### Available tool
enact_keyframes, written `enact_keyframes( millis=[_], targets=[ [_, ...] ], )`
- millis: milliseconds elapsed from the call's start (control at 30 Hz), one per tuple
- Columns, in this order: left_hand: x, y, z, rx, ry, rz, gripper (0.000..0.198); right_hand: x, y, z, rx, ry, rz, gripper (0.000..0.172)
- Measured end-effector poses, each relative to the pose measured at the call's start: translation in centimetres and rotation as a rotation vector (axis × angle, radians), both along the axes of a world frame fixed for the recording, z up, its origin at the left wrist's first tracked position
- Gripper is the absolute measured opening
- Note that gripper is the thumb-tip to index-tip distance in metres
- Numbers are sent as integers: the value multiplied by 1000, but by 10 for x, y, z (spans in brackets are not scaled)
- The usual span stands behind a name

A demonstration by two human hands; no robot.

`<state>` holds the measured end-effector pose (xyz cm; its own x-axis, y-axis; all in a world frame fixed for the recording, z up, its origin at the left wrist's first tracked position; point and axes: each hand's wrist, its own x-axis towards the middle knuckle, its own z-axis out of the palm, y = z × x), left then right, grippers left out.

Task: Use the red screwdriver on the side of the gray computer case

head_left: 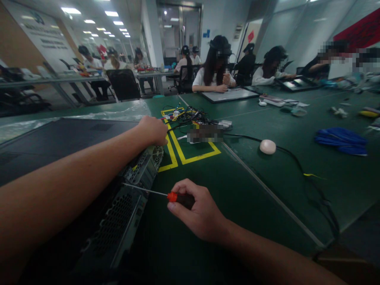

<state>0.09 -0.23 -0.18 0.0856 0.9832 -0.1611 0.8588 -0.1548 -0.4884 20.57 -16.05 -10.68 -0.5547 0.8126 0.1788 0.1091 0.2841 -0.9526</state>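
On the left of the counter (pixel 237 190), a computer case (pixel 74 136) lies with the left hand (pixel 152 130) bent over its far corner; I cannot tell whether those fingers grip. The right hand (pixel 204 213) clamps its fingers round a screwdriver (pixel 171 197), bare counter beyond. Its long axis runs left-right, tip pointing left at the case's edge.

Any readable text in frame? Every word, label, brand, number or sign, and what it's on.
None legible.
Wall lettering, far left: pale panel, too blurred to read.
Red banner, upper right: dark markings, too blurred to read.
Red diamond sign, back: too small to read.
Computer case: no readable label.
Screwdriver: no readable marking.
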Motion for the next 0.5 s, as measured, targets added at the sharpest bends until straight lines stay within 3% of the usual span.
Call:
enact_keyframes(
  millis=[500],
  targets=[
    [3,-3,3,-19,5,1,63,0,0,2,-9,20,-14,14]
  ],
)
